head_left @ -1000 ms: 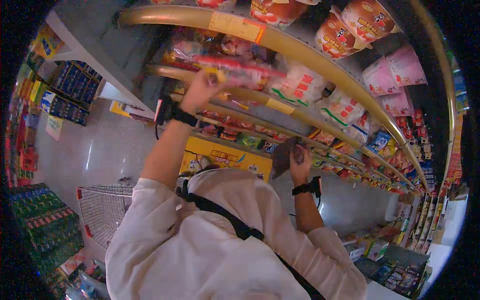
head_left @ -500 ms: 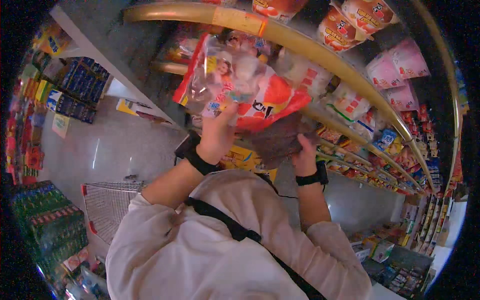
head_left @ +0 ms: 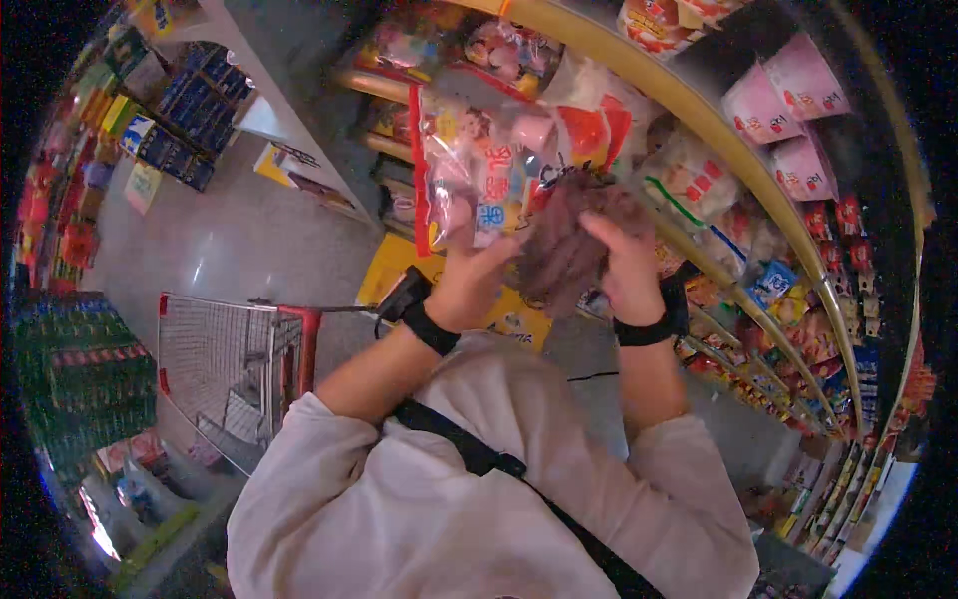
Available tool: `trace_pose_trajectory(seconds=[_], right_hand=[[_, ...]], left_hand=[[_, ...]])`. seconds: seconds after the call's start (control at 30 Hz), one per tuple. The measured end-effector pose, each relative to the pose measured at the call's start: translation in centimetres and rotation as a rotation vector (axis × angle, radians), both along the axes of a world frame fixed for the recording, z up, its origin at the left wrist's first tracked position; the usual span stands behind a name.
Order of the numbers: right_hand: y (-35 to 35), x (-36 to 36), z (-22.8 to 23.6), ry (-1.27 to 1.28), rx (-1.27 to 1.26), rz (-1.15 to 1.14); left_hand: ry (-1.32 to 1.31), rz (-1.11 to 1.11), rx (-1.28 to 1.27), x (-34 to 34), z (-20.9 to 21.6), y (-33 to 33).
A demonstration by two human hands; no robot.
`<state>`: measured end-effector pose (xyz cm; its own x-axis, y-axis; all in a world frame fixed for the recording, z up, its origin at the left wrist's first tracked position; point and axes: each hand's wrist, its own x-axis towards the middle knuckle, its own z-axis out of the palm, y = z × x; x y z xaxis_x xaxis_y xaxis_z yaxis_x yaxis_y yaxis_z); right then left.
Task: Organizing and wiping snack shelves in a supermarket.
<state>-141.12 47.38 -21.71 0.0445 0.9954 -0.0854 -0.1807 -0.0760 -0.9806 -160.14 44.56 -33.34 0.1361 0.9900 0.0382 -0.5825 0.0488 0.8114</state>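
My left hand (head_left: 477, 282) is closed on the lower edge of a clear and red snack bag (head_left: 479, 185), held up in front of the shelf. Pinkish pieces show through its clear film. In my right hand (head_left: 627, 268) is a crumpled brownish-purple cloth (head_left: 569, 240), its thumb lying over the folds. The cloth is against the bag's lower right side and covers part of it. Both wrists wear black bands.
Curved shelves with gold rails (head_left: 768, 175) hold bagged snacks and pink cups (head_left: 803, 165). On the left stand a metal shopping cart (head_left: 225, 344) with a red handle and stacked green packs (head_left: 95, 384). A yellow box (head_left: 394, 265) is below my left hand.
The bag has turned more upright and faces me. My right hand has brought the cloth up and left against it. My view has shifted, showing more of the cart.
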Motion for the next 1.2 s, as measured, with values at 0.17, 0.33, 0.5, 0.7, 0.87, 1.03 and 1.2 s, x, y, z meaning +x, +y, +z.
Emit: trace_pose_trajectory(seconds=[0.17, 0.33, 0.5, 0.7, 0.87, 1.03, 1.2], right_hand=[[-0.2, 4.1, 3.6, -0.035, 0.048, 0.009], [1.4, 8.2, 4.9, -0.625, 0.414, 0.303], [2.0, 5.1, 7.2, -0.902, 0.636, 0.469], [4.2, 1.0, 7.2, -0.936, 0.865, 0.556], [4.8, -1.8, 4.6, -0.855, 1.003, 0.122], [5.1, -8.1, 0.1, -1.047, 1.099, 0.442], [5.7, -8.7, -3.0, -0.916, 1.045, 0.418]], left_hand=[[-0.73, 0.196, -0.073, 1.4, 3.6, -1.8], [-0.73, -0.192, -0.072, 3.3, -2.3, -2.0], [-0.53, -0.218, -0.107, 5.5, -1.8, -2.5], [-0.494, -0.064, -0.225, 3.1, -0.2, -2.2], [-0.386, 0.109, -0.194, -0.7, -0.1, 0.8], [-0.487, 0.078, -0.253, -3.3, -2.9, 4.8], [-0.294, -0.058, -0.141, -6.3, 0.2, 9.1]])
